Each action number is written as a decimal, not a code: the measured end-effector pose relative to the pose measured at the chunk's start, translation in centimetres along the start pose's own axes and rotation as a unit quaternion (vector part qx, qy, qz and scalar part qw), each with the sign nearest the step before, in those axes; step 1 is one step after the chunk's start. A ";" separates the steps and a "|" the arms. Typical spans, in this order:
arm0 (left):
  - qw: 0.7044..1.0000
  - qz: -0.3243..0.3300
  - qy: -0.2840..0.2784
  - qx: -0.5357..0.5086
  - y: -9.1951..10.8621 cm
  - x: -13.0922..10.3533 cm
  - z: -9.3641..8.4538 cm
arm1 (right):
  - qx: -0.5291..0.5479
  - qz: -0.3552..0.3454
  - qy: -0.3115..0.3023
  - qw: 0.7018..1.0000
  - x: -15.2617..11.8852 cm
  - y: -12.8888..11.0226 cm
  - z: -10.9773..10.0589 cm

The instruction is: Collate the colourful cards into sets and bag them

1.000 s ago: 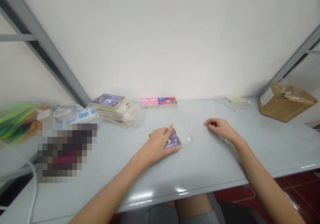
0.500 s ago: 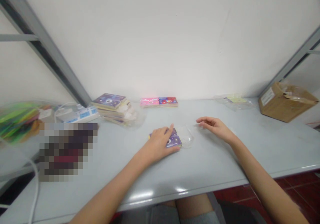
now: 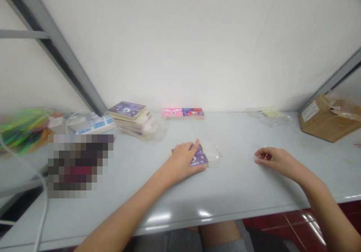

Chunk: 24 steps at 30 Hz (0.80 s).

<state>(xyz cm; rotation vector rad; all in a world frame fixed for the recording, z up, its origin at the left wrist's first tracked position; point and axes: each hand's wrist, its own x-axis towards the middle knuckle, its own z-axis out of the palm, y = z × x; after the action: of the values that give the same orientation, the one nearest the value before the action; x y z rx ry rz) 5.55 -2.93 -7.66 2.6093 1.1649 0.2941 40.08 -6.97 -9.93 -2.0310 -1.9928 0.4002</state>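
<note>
My left hand lies palm down on a small purple booklet near the middle of the grey table and presses it flat. The booklet's right end sits in a clear plastic sleeve that sticks out past my fingers. My right hand rests on the table well to the right of the sleeve, apart from it. Its fingers are curled in with the tips near the surface, and I see nothing held in them.
A stack of similar booklets stands at the back left, beside a power strip and green strips. Pink and red booklets lie against the wall. Clear bags and a cardboard box sit at the back right.
My right hand reached left toward the sleeve, then drew back to the right and nearer to me, fingers curling in. My left hand stayed on the booklet. The view shifted slightly.
</note>
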 end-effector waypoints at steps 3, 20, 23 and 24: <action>1.000 0.004 0.000 -0.003 0.0 0.0 0.0 | -0.017 -0.010 0.026 0.999 -0.1 -0.3 0.8; 1.000 -0.001 -0.003 -0.009 0.0 0.1 0.0 | 0.189 -0.172 -0.049 0.966 5.1 -11.0 3.0; 1.000 -0.004 -0.002 -0.011 0.0 0.0 0.0 | 0.214 -0.180 -0.051 0.959 6.5 -10.9 2.9; 1.000 -0.005 -0.004 -0.011 0.0 0.0 0.0 | 0.227 -0.178 -0.051 0.956 6.9 -10.7 3.0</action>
<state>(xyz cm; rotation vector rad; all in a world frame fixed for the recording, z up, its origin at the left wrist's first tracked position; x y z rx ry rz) 5.53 -2.89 -7.63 2.5829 1.1645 0.2934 29.14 0.14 -8.70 -1.3692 -2.0351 0.8051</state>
